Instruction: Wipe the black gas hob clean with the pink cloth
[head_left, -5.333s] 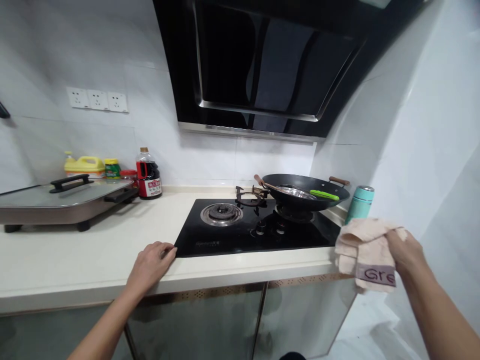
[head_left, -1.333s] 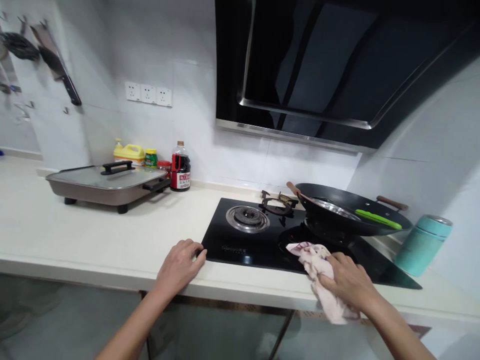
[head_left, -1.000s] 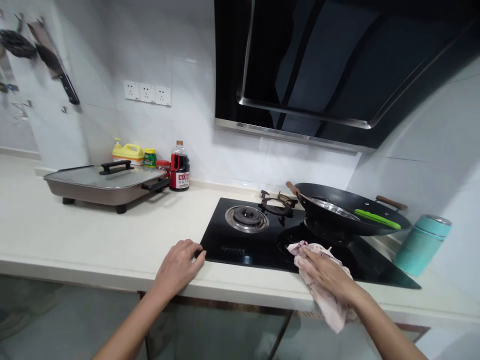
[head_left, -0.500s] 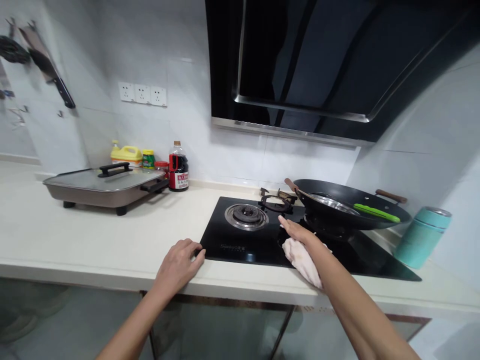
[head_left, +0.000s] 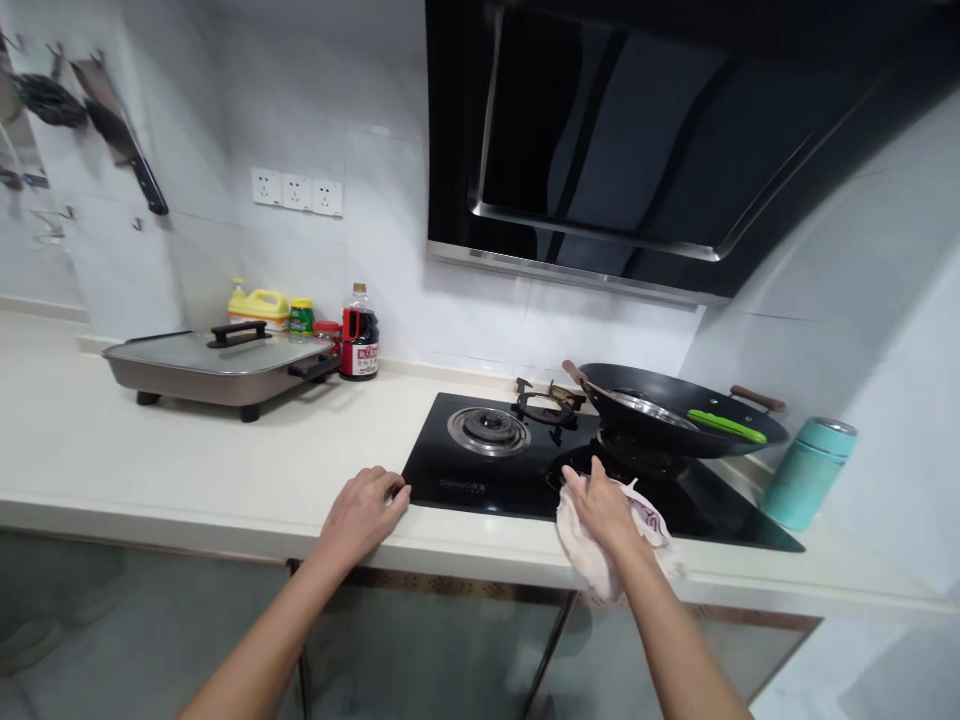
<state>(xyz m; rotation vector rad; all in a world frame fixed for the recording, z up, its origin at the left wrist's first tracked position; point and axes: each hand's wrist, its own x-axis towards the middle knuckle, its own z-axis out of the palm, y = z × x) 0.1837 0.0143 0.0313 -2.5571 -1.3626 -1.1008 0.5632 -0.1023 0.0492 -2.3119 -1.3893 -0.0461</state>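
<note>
My right hand (head_left: pixel 604 508) presses a pale pinkish cloth (head_left: pixel 581 545) onto the front edge of the black glass gas cooktop (head_left: pixel 517 492), two fingers stretched forward. The cloth spreads out on both sides of the hand and hangs over the counter's front edge; a dark red pattern shows on its right part. My left hand (head_left: pixel 366 512) rests on the counter at the cooktop's front left corner, fingers bent and thumb apart, with nothing held. The left burner (head_left: pixel 489 430) lies bare, and its black pan support (head_left: pixel 547 402) sits behind it to the right.
A black wok (head_left: pixel 675 440) with a green-handled utensil (head_left: pixel 726 426) inside stands on the right burner. A turquoise flask (head_left: pixel 808 475) is beside it. On the left are a lidded electric pan (head_left: pixel 202 375) and a soy sauce bottle (head_left: pixel 360 335). The range hood (head_left: pixel 600 130) hangs above.
My right hand has drawn back toward the counter's front edge, and the cloth has spread out under it. My left hand has stayed at the cooktop corner. The view has shifted slightly.
</note>
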